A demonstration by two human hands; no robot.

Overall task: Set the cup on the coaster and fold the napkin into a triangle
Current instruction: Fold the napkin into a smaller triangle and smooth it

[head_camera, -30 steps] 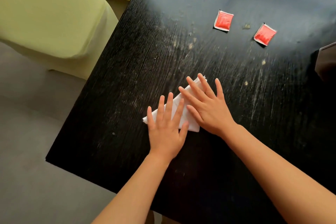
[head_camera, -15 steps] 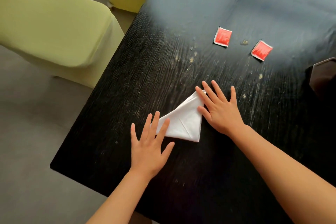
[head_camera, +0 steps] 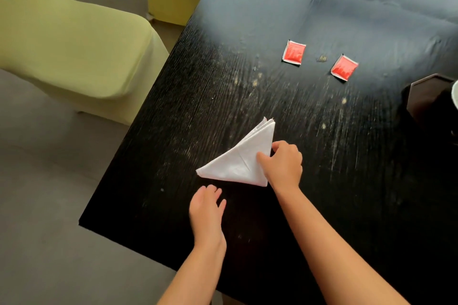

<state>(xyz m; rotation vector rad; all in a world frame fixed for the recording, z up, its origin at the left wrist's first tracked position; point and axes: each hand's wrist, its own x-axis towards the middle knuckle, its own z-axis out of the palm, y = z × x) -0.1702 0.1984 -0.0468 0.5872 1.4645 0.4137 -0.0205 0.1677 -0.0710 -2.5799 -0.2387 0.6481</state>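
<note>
My right hand has its fingers curled at the napkin's right edge, thumb on top of the cloth and fingertips tucked at the border, so I read it as pinching that edge. My left hand lies just short of the napkin's near edge, fingers straight and relaxed, holding nothing and not touching the cloth.

The white napkin lies flat on the black wooden table as a triangle, one point aimed away from me with several layers showing at its tip.

I judge it light, soft and limp: lifted by one corner it would sag and the layers would fan open. Better to take it near the folded edge, or slide it flat.

Well beyond the napkin sit two red sachets. Far to the napkin's right, at the frame edge, a dark octagonal coaster carries a sliver of pale rim, perhaps the cup; I cannot tell.
</note>
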